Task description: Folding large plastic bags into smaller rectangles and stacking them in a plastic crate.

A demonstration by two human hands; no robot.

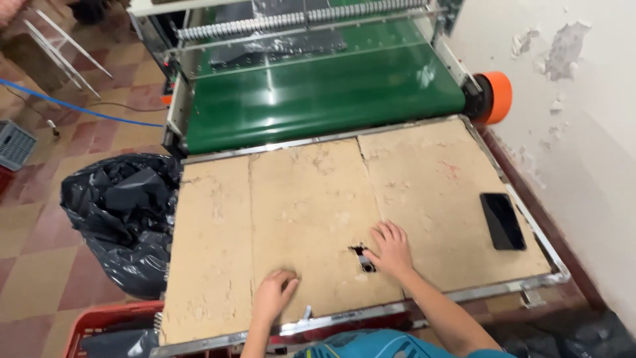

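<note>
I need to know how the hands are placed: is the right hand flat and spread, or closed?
Spread: the right hand lies palm-down, fingers apart, on the worn board beside a small hole.

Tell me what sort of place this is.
Probably a small workshop or light factory. A machine with a green conveyor belt feeds onto a worn, metal-framed work table, a full black rubbish bag sits on the tiled floor, and the wall's paint is peeling.
</note>
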